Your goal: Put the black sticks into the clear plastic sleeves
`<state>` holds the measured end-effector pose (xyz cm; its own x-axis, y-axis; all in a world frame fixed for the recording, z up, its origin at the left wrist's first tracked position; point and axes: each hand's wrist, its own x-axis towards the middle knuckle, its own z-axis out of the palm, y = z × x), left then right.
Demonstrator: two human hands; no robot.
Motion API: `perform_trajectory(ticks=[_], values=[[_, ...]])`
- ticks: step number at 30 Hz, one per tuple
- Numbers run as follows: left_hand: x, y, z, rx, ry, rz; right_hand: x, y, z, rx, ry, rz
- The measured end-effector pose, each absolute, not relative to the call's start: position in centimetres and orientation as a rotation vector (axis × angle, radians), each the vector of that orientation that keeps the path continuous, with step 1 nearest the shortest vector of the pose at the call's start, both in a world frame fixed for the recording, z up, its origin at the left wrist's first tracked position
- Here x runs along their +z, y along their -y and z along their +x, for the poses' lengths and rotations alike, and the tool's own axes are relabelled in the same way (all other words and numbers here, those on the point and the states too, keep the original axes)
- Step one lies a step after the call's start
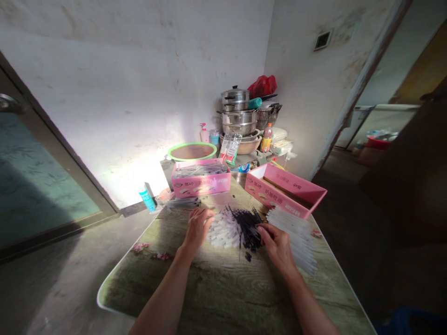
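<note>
My left hand (pixel 198 229) hovers at the left edge of a heap of small white plastic pieces (pixel 224 230), its thumb and index finger brought together. Whatever may be between those fingertips is too small to make out. At the right side of a pile of thin black sticks (pixel 248 230), my right hand (pixel 279 244) has its fingers pinched against the pile; what they grip is unclear. Long translucent white tubes (pixel 293 237) lie in a layer just right of that hand, partly under the wrist. A small black piece (pixel 248 256) rests in front of the black pile.
Behind the heaps stand a pink box (pixel 201 185) filled with thin sticks and another pink box (pixel 296 200), tilted at the right. More thin sticks (pixel 183 203) lie by the left box. Steel pots (pixel 239 122), a green-rimmed basin (pixel 192 145) and an orange-capped bottle (pixel 267 138) stand farther back.
</note>
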<state>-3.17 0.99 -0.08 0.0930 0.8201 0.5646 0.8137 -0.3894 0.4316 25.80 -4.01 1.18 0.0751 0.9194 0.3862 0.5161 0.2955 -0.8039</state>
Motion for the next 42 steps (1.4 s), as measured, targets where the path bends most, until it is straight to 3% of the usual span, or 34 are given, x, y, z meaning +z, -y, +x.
perform_trajectory(ticks=[6,18,29,42], values=[[1.7,0.9,1.3,1.191,-1.337,2.521,0.5,3.9,24.2,1.006,1.568,-1.230],[2.7,2.0,2.8,1.160,-1.188,2.459,0.5,4.0,23.9,1.377,1.381,-1.112],[1.2,0.0,0.4,1.325,-1.235,1.604,0.5,3.8,24.5,1.429,1.266,-1.100],[1.5,0.3,0.3,1.294,-1.172,1.546,0.8,4.1,24.4,1.582,1.288,-1.133]])
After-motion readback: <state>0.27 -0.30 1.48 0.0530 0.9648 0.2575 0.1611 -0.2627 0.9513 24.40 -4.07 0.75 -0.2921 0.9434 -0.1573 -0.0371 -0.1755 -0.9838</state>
